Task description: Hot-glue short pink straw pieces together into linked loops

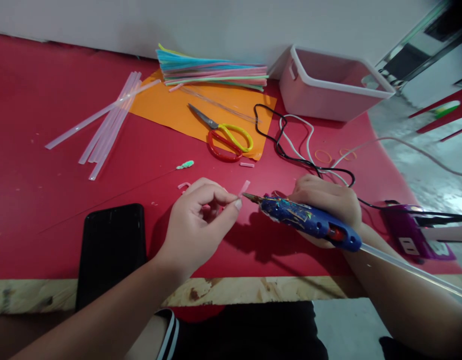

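Observation:
Between thumb and forefinger, my left hand (201,220) pinches a short pink pipe cleaner piece (245,187). My right hand (328,200) is wrapped round a blue glue gun (302,217), whose metal nozzle points left and meets or nearly meets the pink piece. A clear glue stick (411,271) sticks out of the gun's back end. Another short pink piece (247,164) lies on the table just beyond, and a bent pink piece (184,185) shows beside my left hand. A thin wire with a green fuzzy tip (185,164) lies to the left.
Scissors (219,135) with red and yellow handles rest on an orange sheet (156,115). Pipe cleaners (212,70), glue sticks (111,120) and a pink bin (321,95) stand farther back. A phone (111,250) overlaps the front edge; cords run to a purple power strip (411,232).

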`<state>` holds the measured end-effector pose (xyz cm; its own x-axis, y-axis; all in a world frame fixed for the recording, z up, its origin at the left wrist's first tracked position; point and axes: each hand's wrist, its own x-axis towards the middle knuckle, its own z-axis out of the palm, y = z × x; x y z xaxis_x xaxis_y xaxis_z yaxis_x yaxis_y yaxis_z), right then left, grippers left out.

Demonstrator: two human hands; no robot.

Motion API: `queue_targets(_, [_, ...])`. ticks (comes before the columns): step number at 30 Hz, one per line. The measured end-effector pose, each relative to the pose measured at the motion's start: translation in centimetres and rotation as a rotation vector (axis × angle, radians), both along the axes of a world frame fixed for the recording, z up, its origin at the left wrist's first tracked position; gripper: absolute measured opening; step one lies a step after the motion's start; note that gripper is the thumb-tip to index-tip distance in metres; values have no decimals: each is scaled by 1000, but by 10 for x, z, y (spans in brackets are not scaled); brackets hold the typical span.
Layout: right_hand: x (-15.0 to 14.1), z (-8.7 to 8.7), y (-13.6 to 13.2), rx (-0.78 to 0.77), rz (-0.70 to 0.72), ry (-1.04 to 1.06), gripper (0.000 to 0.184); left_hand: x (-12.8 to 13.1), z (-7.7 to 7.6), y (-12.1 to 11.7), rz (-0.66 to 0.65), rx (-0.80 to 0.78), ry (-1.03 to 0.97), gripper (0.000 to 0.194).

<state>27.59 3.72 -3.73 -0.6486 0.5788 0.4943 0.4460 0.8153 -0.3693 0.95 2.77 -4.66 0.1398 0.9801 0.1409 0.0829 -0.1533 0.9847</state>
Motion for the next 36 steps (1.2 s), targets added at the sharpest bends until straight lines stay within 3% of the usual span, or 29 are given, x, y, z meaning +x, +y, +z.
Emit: queue_targets(36, [-3, 4, -4, 17, -58, -31, 17, 0, 2, -3, 46, 76, 120, 15])
